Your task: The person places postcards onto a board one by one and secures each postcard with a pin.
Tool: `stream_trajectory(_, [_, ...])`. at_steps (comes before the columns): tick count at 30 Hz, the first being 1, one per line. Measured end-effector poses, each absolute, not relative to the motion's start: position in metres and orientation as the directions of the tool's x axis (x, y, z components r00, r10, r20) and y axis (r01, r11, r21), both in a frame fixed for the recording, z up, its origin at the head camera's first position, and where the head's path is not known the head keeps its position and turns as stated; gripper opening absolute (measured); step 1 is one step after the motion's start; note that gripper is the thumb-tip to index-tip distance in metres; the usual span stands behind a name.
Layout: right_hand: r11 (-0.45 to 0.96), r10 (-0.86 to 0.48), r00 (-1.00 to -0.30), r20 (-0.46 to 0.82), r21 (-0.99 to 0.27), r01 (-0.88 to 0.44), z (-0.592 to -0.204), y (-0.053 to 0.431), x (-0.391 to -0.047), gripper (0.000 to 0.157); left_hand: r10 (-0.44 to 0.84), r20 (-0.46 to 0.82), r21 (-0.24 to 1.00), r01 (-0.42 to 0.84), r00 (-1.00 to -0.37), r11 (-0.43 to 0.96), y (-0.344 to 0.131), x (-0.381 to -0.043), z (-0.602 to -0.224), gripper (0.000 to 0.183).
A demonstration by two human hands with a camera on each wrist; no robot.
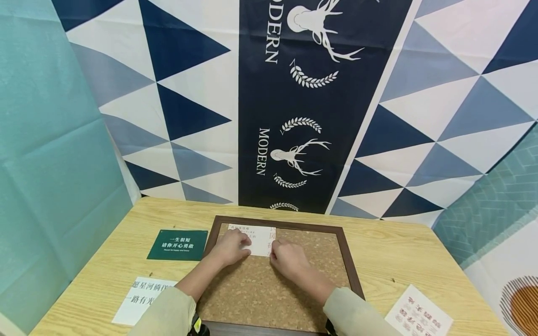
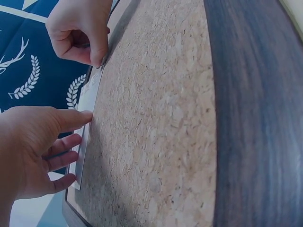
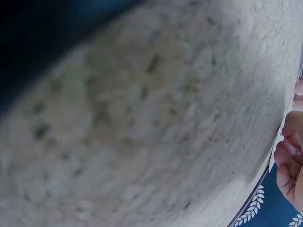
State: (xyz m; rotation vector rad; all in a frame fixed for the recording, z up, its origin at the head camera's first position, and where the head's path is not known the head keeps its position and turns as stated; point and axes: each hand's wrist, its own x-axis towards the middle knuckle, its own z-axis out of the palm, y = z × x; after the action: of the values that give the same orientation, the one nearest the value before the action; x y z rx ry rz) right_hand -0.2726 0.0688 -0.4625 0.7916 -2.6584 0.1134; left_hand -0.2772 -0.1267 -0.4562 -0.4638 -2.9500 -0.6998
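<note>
A white printed card (image 1: pixel 259 241) lies against the upper left part of a brown-framed cork board (image 1: pixel 273 291). My left hand (image 1: pixel 231 247) rests on the card's left part; in the left wrist view its thumb and spread fingers touch the card's edge. At the card's lower right corner, my right hand (image 1: pixel 290 259) has its fingers curled, thumb against forefinger. The left wrist view shows this right hand (image 2: pixel 83 30) pinching a small shiny pin at the corner, mostly hidden by the fingertips. In the right wrist view, only part of the right hand (image 3: pixel 291 156) shows at the edge.
A green card (image 1: pixel 177 245) lies on the wooden table (image 1: pixel 420 252) left of the board. Nearer me is a white card with black print (image 1: pixel 133 305), partly under the left sleeve. Another white card with red print (image 1: pixel 420 311) lies at right. Patterned cloth (image 1: pixel 201 98) hangs behind.
</note>
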Motion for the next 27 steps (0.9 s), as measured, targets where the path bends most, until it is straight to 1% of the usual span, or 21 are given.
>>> stream_trajectory(4, [0.831, -0.531, -0.766, 0.362, 0.049, -0.554, -0.4636, 0.0696, -0.2728, 0.023, 0.277, 0.143, 0.436, 0.312, -0.950, 0.844, -0.1262, -0.2780, -0.4558, 0.015])
stream_trajectory(9, [0.829, -0.537, -0.771, 0.343, 0.049, -0.557, -0.4633, 0.0705, -0.2730, 0.023, 0.280, 0.147, 0.432, 0.317, -0.949, 0.844, -0.1258, -0.2791, -0.4570, 0.014])
stream_trajectory(15, [0.821, -0.554, -0.779, 0.292, 0.038, -0.570, -0.4596, 0.0697, -0.2713, 0.019, 0.275, 0.144, 0.420, 0.311, -0.950, 0.853, -0.1253, -0.2792, -0.4569, 0.015])
stream_trajectory(20, [0.813, -0.574, -0.780, 0.249, 0.065, -0.578, -0.4571, 0.0680, -0.2697, 0.019, 0.276, 0.138, 0.410, 0.308, -0.951, 0.859, -0.1260, -0.2783, -0.4551, 0.015])
stream_trajectory(27, [0.808, -0.583, -0.787, 0.201, 0.049, -0.587, -0.4556, 0.0669, -0.2684, 0.017, 0.269, 0.122, 0.407, 0.296, -0.955, 0.864, -0.1256, -0.2789, -0.4565, 0.016])
